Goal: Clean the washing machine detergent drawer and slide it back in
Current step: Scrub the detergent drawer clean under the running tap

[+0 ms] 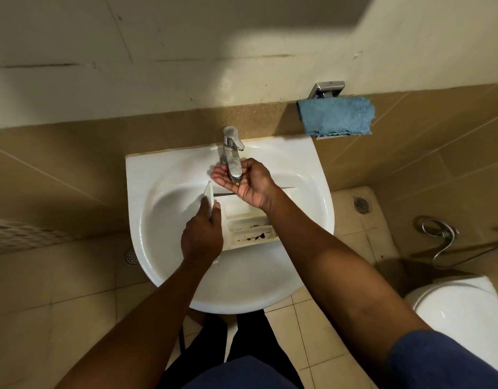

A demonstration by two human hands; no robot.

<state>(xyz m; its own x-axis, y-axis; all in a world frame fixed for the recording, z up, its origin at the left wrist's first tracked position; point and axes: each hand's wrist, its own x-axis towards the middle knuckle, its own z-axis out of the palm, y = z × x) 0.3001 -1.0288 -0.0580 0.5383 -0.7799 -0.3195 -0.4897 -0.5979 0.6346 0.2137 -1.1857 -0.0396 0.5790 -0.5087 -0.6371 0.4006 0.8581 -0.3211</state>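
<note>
The white detergent drawer lies across the white sink basin, its compartments facing up with dark brown stains in the near ones. My left hand grips the drawer's front panel at its left end. My right hand is cupped, palm up, under the spout of the chrome tap, holding nothing. I cannot tell whether water is running.
A blue cloth hangs on a metal holder on the wall, right of the tap. A white toilet and a hose sprayer are at the right. Floor drains sit on both sides of the sink.
</note>
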